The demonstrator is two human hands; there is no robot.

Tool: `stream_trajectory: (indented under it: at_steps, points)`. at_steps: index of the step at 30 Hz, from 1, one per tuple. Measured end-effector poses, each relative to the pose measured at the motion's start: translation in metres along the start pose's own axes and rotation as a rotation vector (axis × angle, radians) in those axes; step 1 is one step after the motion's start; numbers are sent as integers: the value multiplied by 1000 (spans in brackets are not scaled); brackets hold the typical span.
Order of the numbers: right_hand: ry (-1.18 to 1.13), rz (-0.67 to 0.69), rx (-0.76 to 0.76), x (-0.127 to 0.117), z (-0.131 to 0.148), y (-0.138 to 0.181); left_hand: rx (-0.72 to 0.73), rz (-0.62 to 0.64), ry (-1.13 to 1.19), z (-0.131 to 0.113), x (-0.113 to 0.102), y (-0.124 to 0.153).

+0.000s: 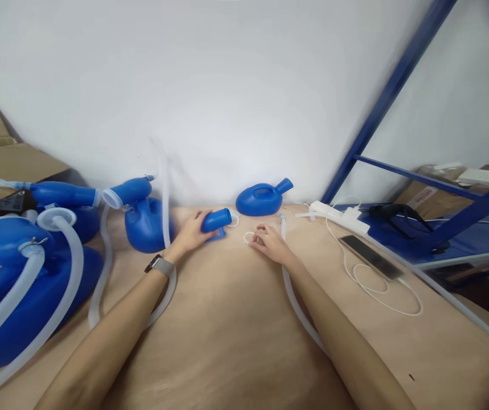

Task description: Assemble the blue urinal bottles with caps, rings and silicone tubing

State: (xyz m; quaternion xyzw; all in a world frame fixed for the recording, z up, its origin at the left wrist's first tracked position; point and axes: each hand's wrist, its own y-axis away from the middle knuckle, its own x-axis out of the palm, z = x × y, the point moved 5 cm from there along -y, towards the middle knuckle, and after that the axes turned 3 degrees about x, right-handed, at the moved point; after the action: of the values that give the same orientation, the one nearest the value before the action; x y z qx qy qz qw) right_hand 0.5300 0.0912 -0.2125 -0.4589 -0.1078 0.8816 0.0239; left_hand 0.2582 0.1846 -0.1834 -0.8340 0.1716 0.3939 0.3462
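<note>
My left hand (192,230) is wrapped around a blue plastic tube piece (219,219), its round open end turned to the right and a small blue bracket under it. In the fingertips of my right hand (270,244) is a thin white ring (248,237), just above the tabletop. A white round part (235,218) shows partly behind the blue tube piece. Beyond both hands, against the wall, lies a blue plastic bottle (258,201) with a handle hole and a spout pointing right. A translucent hose (289,285) runs beside and under my right forearm.
Blue bottles with attached hoses (144,225) crowd the left side, near a cardboard box (17,162). On the right lie a phone (370,256) with a white cable and a power strip (339,216). A blue metal rack (381,97) stands at the right.
</note>
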Motion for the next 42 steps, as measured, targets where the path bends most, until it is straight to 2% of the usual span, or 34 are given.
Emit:
stream_trajectory:
  at_steps: [4, 8, 11, 16, 20, 24, 34, 42]
  points:
    - [-242, 13, 62, -3, 9, -6, 37, 37, 73, -3, -7, 9]
    - [-482, -21, 57, -17, 41, -8, 113, 99, 122, -28, -15, 11]
    - [-624, -58, -22, -32, 74, -3, 196, 111, 166, -54, -32, 7]
    - [-858, -146, -204, -63, 112, 13, 301, 20, 172, -92, -71, 6]
    - [-821, -105, -292, -83, 128, 25, 384, -22, 185, -114, -94, 10]
    - [-755, -73, -381, -96, 138, 33, 457, -53, 190, -125, -103, 13]
    - [-692, 10, -471, -101, 149, 39, 378, -1, 351, -116, -98, 9]
    - [-626, -77, -381, -100, 142, 36, 372, 17, 355, -119, -100, 9]
